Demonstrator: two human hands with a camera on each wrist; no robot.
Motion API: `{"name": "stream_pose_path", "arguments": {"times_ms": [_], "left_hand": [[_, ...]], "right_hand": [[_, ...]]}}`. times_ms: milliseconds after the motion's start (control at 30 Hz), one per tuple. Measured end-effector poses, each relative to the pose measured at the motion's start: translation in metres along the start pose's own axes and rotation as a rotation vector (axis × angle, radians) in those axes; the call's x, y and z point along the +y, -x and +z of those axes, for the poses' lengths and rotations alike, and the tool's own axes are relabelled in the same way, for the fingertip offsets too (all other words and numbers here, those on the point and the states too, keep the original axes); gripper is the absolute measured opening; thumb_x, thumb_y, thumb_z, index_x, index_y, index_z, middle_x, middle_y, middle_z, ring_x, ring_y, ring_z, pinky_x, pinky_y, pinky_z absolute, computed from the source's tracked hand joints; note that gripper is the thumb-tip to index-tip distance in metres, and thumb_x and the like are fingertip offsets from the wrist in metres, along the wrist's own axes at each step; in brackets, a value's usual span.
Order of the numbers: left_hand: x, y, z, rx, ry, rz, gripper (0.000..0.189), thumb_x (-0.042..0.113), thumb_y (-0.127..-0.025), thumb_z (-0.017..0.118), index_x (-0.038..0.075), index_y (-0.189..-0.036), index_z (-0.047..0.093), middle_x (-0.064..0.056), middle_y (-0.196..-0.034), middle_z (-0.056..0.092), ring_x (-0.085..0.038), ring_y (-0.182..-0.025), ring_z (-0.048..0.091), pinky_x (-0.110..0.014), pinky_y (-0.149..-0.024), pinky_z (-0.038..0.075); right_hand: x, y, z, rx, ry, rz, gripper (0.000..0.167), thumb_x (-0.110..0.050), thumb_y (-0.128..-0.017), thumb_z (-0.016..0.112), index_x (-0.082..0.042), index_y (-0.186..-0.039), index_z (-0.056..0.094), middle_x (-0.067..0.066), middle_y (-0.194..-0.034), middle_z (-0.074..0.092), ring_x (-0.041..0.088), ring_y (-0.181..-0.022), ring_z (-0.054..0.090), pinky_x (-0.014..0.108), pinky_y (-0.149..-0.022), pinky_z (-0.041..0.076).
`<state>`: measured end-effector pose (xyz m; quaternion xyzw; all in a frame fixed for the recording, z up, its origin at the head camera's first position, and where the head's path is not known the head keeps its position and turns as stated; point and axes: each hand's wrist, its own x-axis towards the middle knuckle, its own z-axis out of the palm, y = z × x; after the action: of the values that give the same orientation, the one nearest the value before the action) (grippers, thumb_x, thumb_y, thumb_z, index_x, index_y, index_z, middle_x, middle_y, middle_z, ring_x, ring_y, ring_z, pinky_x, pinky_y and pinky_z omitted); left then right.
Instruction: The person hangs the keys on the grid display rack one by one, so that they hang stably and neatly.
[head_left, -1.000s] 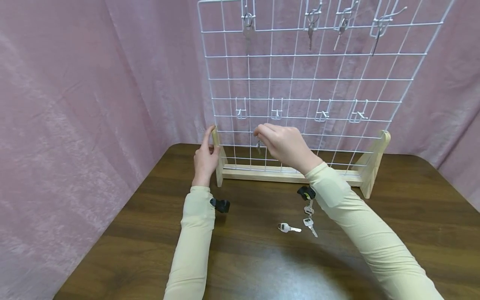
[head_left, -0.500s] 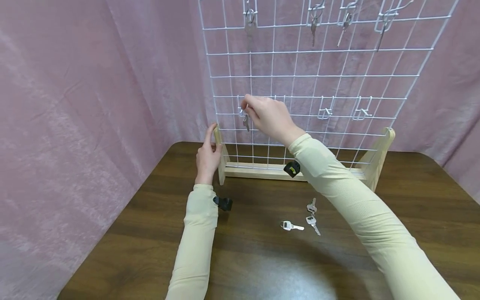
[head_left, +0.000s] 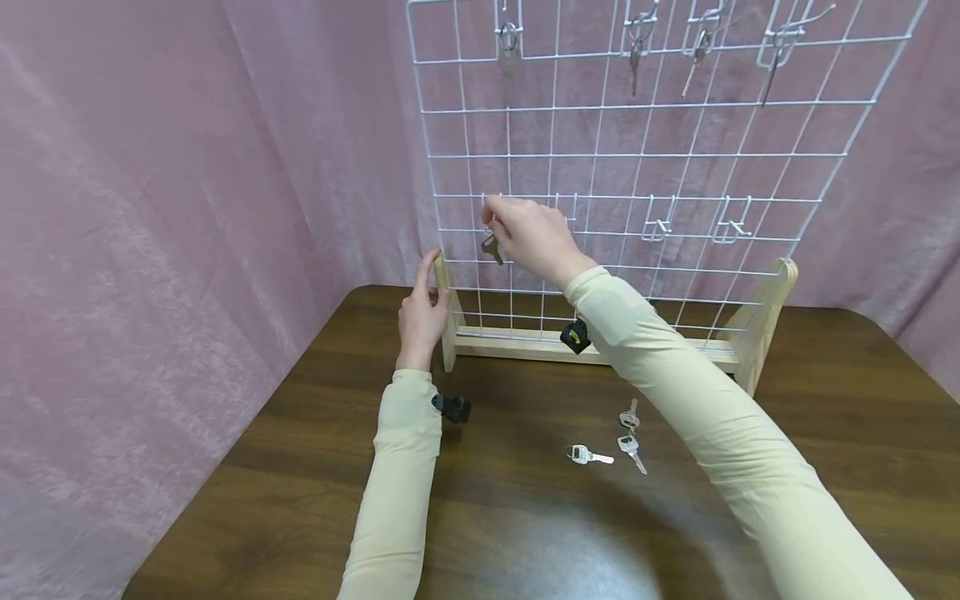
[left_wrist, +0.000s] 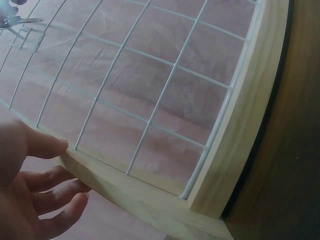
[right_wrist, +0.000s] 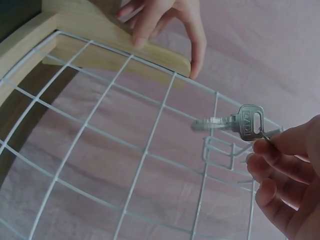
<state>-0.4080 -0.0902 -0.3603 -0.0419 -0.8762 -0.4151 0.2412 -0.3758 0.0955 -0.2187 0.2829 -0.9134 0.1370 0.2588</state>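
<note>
My right hand pinches the small ring of a metal key between thumb and fingertips. In the head view the key hangs under those fingers, at the lower left of the white wire grid. Seen from the right wrist, it lies close to a white wire hook, with the ring near the hook's prong. My left hand grips the left wooden upright of the grid's stand. In the left wrist view its thumb lies on one side of the wood and the fingers on the other.
On the brown table lie a key and two more keys close together. Several keys hang from the upper hooks. Lower hooks bear nothing at the right. A pink curtain stands behind.
My right hand has risen and moved left with the key, from below the lower hooks to the leftmost one. In the last half second the key has turned. My left hand keeps its grip.
</note>
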Motion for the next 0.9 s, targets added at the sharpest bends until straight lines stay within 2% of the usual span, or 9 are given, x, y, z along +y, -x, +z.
{"name": "stream_pose_path", "arguments": {"times_ms": [333,700,800,900], "left_hand": [[-0.001,0.0,0.001,0.005,0.005,0.012,0.062,0.017,-0.094,0.058,0.043,-0.144,0.034,-0.013,-0.096,0.073,-0.034,-0.082,0.069,-0.052,-0.073,0.05],[-0.002,0.0,0.001,0.002,0.025,0.021,0.063,0.015,-0.094,0.059,0.043,-0.144,0.034,-0.014,-0.096,0.073,-0.033,-0.085,0.069,-0.052,-0.077,0.05],[-0.002,0.0,0.0,0.002,0.024,0.027,0.063,0.015,-0.094,0.059,0.043,-0.145,0.034,-0.014,-0.097,0.073,-0.033,-0.085,0.07,-0.051,-0.077,0.051],[-0.002,0.001,0.0,0.002,0.02,0.03,0.063,0.015,-0.094,0.059,0.042,-0.145,0.034,-0.014,-0.097,0.073,-0.033,-0.084,0.069,-0.051,-0.076,0.051]], "right_hand": [[0.002,0.004,0.015,0.036,-0.082,0.028,0.016,-0.008,-0.095,0.05,-0.007,-0.107,0.06,0.007,-0.091,0.069,0.022,-0.072,0.061,0.037,-0.06,0.05],[0.008,0.002,0.033,0.137,-0.123,0.067,0.012,-0.005,-0.093,0.053,-0.005,-0.102,0.059,0.009,-0.096,0.071,0.025,-0.077,0.066,0.04,-0.063,0.052],[0.007,0.003,0.035,0.122,-0.109,0.078,0.017,-0.007,-0.092,0.055,-0.007,-0.109,0.061,0.009,-0.099,0.07,0.025,-0.083,0.067,0.039,-0.066,0.053],[0.005,0.008,0.034,0.097,-0.081,0.09,0.031,-0.008,-0.092,0.057,-0.01,-0.123,0.06,0.008,-0.103,0.068,0.024,-0.084,0.065,0.037,-0.064,0.053]]}}
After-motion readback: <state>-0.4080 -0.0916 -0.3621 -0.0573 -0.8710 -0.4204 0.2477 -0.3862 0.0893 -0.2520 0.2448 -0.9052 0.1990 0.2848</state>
